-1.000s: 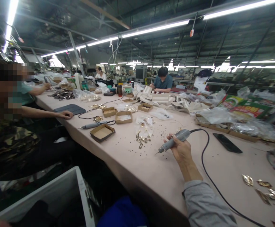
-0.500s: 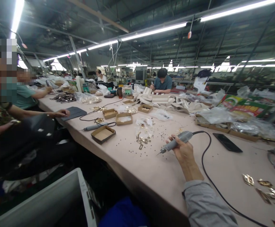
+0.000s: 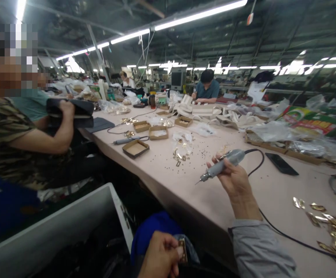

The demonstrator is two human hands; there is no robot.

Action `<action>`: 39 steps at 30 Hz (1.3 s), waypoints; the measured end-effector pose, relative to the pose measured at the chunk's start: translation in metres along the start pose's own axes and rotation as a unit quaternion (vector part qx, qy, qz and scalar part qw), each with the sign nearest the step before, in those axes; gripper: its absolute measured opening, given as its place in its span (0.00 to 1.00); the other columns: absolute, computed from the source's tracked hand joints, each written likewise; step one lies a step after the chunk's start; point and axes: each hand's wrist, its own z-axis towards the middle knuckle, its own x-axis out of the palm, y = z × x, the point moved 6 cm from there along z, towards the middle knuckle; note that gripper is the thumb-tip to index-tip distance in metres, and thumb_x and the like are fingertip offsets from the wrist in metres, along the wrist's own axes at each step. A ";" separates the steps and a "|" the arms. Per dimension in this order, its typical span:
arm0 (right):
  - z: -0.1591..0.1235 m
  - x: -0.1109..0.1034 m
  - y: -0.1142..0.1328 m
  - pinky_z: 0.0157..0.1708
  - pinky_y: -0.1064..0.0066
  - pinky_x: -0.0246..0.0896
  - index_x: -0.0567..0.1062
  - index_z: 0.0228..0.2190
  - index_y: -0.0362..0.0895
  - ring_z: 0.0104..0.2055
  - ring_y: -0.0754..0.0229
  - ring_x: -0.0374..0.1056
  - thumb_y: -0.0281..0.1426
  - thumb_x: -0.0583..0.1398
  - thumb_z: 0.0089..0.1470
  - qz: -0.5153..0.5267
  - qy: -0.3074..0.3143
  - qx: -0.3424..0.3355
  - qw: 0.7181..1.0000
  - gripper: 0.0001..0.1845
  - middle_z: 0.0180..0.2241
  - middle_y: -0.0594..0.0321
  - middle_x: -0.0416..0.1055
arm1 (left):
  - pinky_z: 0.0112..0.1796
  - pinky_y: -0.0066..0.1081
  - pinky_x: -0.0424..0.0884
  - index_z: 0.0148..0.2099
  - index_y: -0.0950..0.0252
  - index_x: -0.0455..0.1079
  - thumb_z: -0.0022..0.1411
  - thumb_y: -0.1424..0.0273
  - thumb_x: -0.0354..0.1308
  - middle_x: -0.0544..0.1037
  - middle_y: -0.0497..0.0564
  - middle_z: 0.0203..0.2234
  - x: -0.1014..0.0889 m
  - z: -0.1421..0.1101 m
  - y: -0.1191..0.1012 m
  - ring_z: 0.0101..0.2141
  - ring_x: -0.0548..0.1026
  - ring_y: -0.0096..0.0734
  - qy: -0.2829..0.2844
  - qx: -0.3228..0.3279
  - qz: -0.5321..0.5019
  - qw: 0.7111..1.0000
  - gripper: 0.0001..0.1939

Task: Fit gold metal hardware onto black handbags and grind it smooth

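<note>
My right hand (image 3: 235,177) is wrapped round a grey corded electric screwdriver (image 3: 224,165) above the table, its thin bit pointing down and left. Low in the view, in front of the table edge, my left hand (image 3: 163,253) pinches a small gold metal plate (image 3: 183,250) between thumb and fingers. Part of that plate is hidden by the fingers. On the pink-beige table (image 3: 185,189), gold rectangular fittings (image 3: 181,157) lie beside a clear plastic bag (image 3: 182,139), with tiny dark pieces scattered around. More gold fittings (image 3: 335,231) form a pile at the right.
A grey crate (image 3: 117,200) with dark contents stands at lower left. Cardboard trays (image 3: 135,148), a second screwdriver (image 3: 127,140) and a black phone (image 3: 281,164) lie on the table. A co-worker at the left holds a black item (image 3: 82,112). Another person sits across.
My left hand has come into view at the bottom with the gold plate. The co-worker at the left has lifted the black item. My right hand still holds the screwdriver.
</note>
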 end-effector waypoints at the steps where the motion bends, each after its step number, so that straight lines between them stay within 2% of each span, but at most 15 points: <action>1: -0.018 0.005 0.007 0.53 0.35 0.72 0.77 0.38 0.43 0.45 0.51 0.77 0.29 0.72 0.51 -0.016 0.017 -0.010 1.000 0.13 0.42 0.58 0.78 | 0.16 0.25 0.60 0.27 0.66 0.71 0.46 0.57 0.71 0.71 0.44 0.11 0.002 0.001 0.001 0.13 0.67 0.25 -0.007 -0.011 -0.014 1.000 0.18; 6: -0.112 0.028 0.031 0.53 0.42 0.75 0.78 0.43 0.47 0.53 0.50 0.72 0.29 0.68 0.59 -0.094 0.075 -0.032 0.992 0.10 0.47 0.59 0.75 | 0.12 0.23 0.60 0.21 0.67 0.69 0.43 0.67 0.64 0.70 0.47 0.09 0.011 0.002 0.005 0.09 0.64 0.23 0.021 -0.041 -0.038 0.998 0.09; 9: -0.157 0.033 0.028 0.51 0.43 0.77 0.77 0.47 0.49 0.53 0.49 0.72 0.28 0.67 0.59 -0.102 0.085 -0.018 0.991 0.14 0.46 0.58 0.74 | 0.11 0.21 0.59 0.19 0.68 0.70 0.44 0.69 0.62 0.70 0.47 0.09 0.009 -0.002 0.005 0.09 0.64 0.22 0.025 -0.047 -0.039 0.998 0.08; 12: -0.181 0.031 0.016 0.50 0.42 0.77 0.76 0.48 0.48 0.52 0.49 0.73 0.28 0.67 0.59 -0.103 0.096 -0.010 0.990 0.15 0.46 0.56 0.74 | 0.10 0.21 0.58 0.18 0.69 0.71 0.45 0.71 0.62 0.69 0.47 0.09 0.006 -0.005 0.005 0.09 0.62 0.20 0.016 -0.041 -0.036 0.998 0.08; 21: -0.204 0.031 -0.009 0.52 0.43 0.75 0.76 0.47 0.46 0.52 0.48 0.71 0.28 0.64 0.61 -0.117 0.171 0.011 0.978 0.12 0.45 0.55 0.73 | 0.09 0.20 0.56 0.16 0.68 0.69 0.50 0.79 0.61 0.68 0.45 0.08 0.005 -0.011 0.000 0.08 0.60 0.20 0.002 -0.053 -0.042 0.998 0.13; 25: -0.206 0.032 -0.012 0.53 0.43 0.75 0.77 0.47 0.46 0.52 0.48 0.70 0.27 0.64 0.62 -0.121 0.195 0.004 0.973 0.11 0.45 0.54 0.73 | 0.08 0.20 0.55 0.16 0.68 0.69 0.52 0.81 0.60 0.67 0.45 0.07 0.005 -0.012 -0.002 0.08 0.60 0.20 -0.002 -0.058 -0.041 0.997 0.14; 39: -0.213 0.033 -0.015 0.52 0.41 0.72 0.73 0.50 0.49 0.52 0.46 0.71 0.28 0.65 0.60 -0.099 0.227 0.012 0.969 0.17 0.45 0.54 0.74 | 0.09 0.21 0.56 0.17 0.68 0.70 0.50 0.80 0.62 0.69 0.46 0.08 0.006 -0.010 0.002 0.08 0.61 0.21 -0.014 -0.059 -0.031 0.998 0.12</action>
